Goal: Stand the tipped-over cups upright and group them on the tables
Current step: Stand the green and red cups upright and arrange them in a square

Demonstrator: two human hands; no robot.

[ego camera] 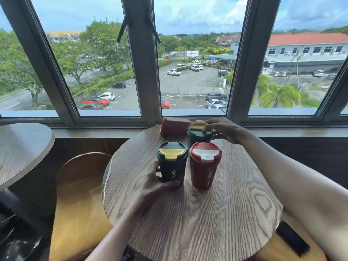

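Two travel cups stand upright side by side on the round wooden table [197, 219]: a dark green cup with a yellow lid [172, 162] and a red cup with a white lid [205, 164]. My left hand [156, 183] wraps around the green cup's lower body. Behind them a second dark green cup with a yellow lid [197, 134] stands upright, and my right hand [224, 129] grips its lid rim from the right. A second red cup [174, 126] lies on its side at the table's far edge, next to the window sill.
A tan wooden chair [79, 194] stands left of the table. Another round table [20, 147] is at the far left. A window sill [293, 131] and large windows run behind. A black object [292, 238] sits off the table's lower right edge.
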